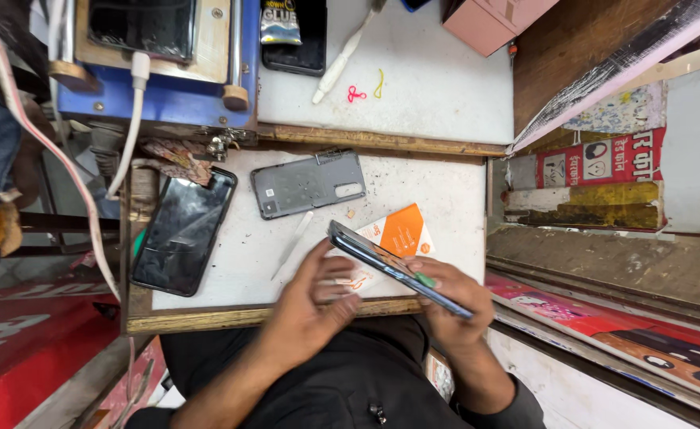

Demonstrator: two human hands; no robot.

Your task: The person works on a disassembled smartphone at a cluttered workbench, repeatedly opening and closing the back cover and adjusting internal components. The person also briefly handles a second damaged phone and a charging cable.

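I hold a dark smartphone (pixel 381 260) tilted on its edge above the white worktop (pixel 429 191). My right hand (pixel 455 306) grips its lower end, and a small green pick (pixel 424 280) shows at the phone's edge by my fingers. My left hand (pixel 314 306) rests against the phone's side, fingers spread along it. Under the phone lies an orange and white packet (pixel 401 232). A grey phone back cover (pixel 308 183) lies inside-up further back. A thin white pry tool (pixel 293 243) lies between the cover and my left hand.
A black phone (pixel 183 230), screen up, lies on the worktop's left edge. A blue machine (pixel 155 59) with a white cable (pixel 131 119) stands at the back left. On the rear shelf lie a white toothbrush (pixel 340 56), a glue packet (pixel 280 22) and a pink box (pixel 497 20).
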